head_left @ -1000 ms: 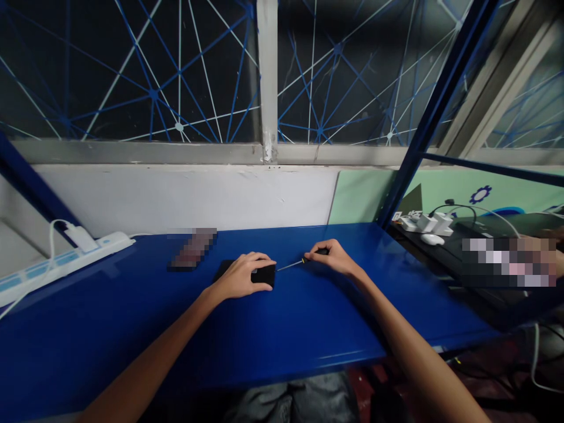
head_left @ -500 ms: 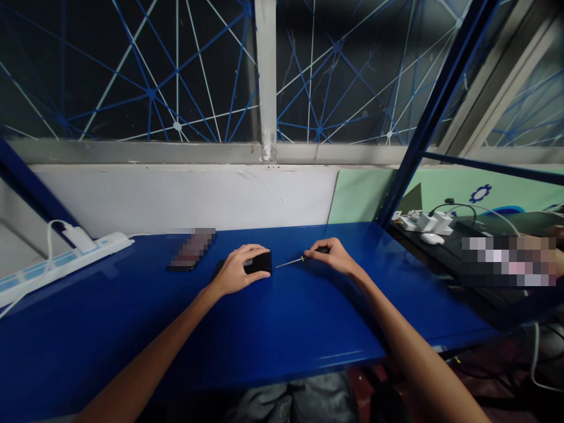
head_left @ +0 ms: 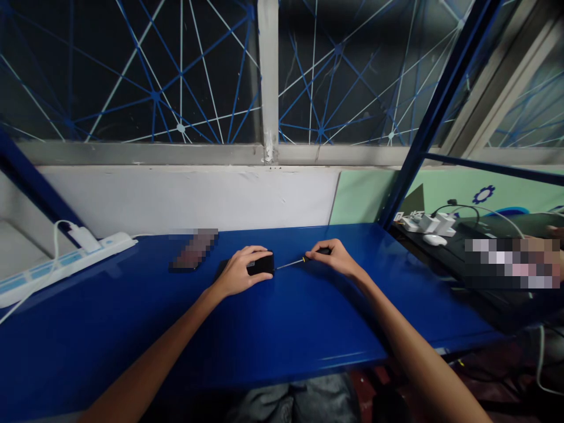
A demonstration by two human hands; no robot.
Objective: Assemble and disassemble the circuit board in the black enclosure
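A black box-like object [head_left: 261, 265] lies on the blue table [head_left: 282, 329], and my left hand [head_left: 241, 272] grips it from above, thumb on the near side and fingers on the far side. To its right, my right hand [head_left: 332, 257] is closed around the black handle of a screwdriver [head_left: 291, 264]. The thin metal shaft, with a yellow band near the handle, points left. Its tip is at the right end of the black object; whether it touches is too small to tell.
A phone-like item [head_left: 194, 249], blurred out, lies behind to the left. A white power strip [head_left: 106, 249] with a plugged charger is at the far left. White adapters [head_left: 436, 223] and cables sit at the right, near another person's hand [head_left: 540, 249]. Blue frame posts flank the table.
The whole view has shifted slightly, with things a little further right in the picture. Both hands keep the same hold on the black object and the screwdriver.
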